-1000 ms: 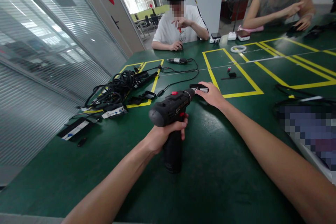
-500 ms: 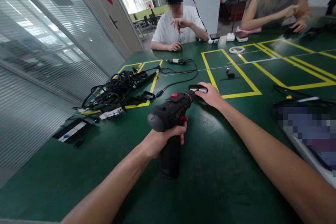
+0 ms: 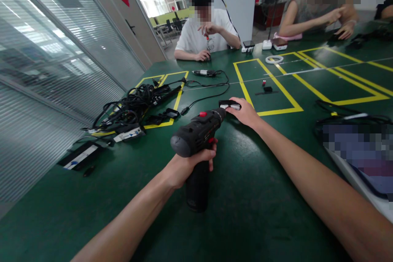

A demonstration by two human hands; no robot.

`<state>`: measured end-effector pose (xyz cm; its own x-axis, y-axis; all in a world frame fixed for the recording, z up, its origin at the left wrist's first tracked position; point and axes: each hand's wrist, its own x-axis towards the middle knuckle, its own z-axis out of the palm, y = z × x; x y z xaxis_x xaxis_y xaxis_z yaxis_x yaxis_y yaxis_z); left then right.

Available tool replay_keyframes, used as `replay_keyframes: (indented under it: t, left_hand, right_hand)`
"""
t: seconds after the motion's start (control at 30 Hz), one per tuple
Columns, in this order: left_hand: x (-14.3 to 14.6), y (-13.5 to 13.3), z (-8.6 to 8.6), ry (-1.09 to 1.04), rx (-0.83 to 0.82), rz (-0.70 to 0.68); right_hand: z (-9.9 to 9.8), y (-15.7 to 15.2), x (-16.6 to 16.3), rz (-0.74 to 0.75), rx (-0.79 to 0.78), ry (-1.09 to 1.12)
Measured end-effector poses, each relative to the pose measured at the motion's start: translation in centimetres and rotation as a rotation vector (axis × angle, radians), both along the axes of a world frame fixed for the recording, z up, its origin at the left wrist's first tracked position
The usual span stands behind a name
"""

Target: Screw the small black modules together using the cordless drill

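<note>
Wrapped round the grip of a black cordless drill (image 3: pixel 198 133) is my left hand (image 3: pixel 187 166), with the thumb across the near side below the red trigger. The drill's chuck points away from me, toward a small black and white block (image 3: pixel 229 105). My right hand (image 3: pixel 244 111) holds that block by its right end on the green table (image 3: pixel 245 204). The chuck overlaps the block's near side in view, so I cannot tell whether a bit touches it.
A heap of black cables and adapters (image 3: pixel 141 102) lies at the left. Beyond the drill rests a pen-shaped electric tool (image 3: pixel 205 73) on a cord. A white ring (image 3: pixel 274 59) lies farther right, and a phone-like device (image 3: pixel 359 159) at the right edge. Two people sit across the table.
The whole view has shifted slightly, moving the scene a little to the left. Both hands keep their hold on the drill and the block.
</note>
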<state>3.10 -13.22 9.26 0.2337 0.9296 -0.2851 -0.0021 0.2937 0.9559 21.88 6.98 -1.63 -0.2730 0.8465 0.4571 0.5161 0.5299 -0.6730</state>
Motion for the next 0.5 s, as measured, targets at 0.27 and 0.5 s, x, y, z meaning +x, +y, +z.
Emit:
replay_keyframes:
  t: [0.27, 0.5]
  left_hand:
    - [0.08, -0.07, -0.32, 0.038, 0.038, -0.029]
    - [0.22, -0.05, -0.28, 0.036, 0.028, -0.028]
  right_hand:
    - [-0.29, 0.32, 0.91, 0.087, -0.005, -0.051]
    - [-0.74, 0.53, 0.66, 0.057, 0.018, -0.061]
